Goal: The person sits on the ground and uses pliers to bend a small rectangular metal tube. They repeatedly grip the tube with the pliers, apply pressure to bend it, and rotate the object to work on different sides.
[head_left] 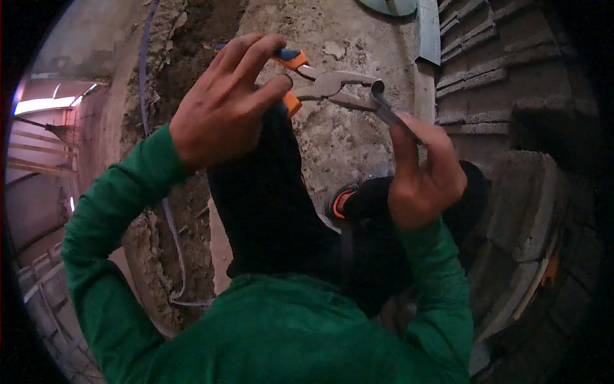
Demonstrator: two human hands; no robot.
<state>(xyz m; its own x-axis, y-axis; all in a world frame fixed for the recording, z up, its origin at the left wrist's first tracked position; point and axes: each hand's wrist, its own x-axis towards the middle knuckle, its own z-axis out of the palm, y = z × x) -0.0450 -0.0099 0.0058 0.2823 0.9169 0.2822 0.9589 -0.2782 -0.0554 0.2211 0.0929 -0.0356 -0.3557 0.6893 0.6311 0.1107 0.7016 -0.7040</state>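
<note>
Two hand tools' worth of metal in use, upper centre of the frame: pliers (pixel 329 84), smooth grey steel with orange-and-blue handles, and a dark metal strip (pixel 387 114), narrow, its end curled into a rounded lip. The strip's curled end sits at the tips of the pliers' jaws, which stand apart; whether they bite it, cannot tell.

Surroundings: rough, blotched concrete (pixel 345 137) beneath; crumbly dark soil (pixel 192 73) in a band left of it, with a thin pale hose (pixel 146 70) alongside. Ridged grey blocks (pixel 473 83), coarse-grained, stacked at the upper right. Smooth greenish disc (pixel 390 5) cut off by the top edge.

Pose: left hand (pixel 224 105) arched over the pliers, elbow bent out at left; its grip is wrapped round the handles, thumb on the lower one. Right hand (pixel 425 173) raised, right of centre, forearm near upright; its grip pinches the strip between thumb and fingers.
</note>
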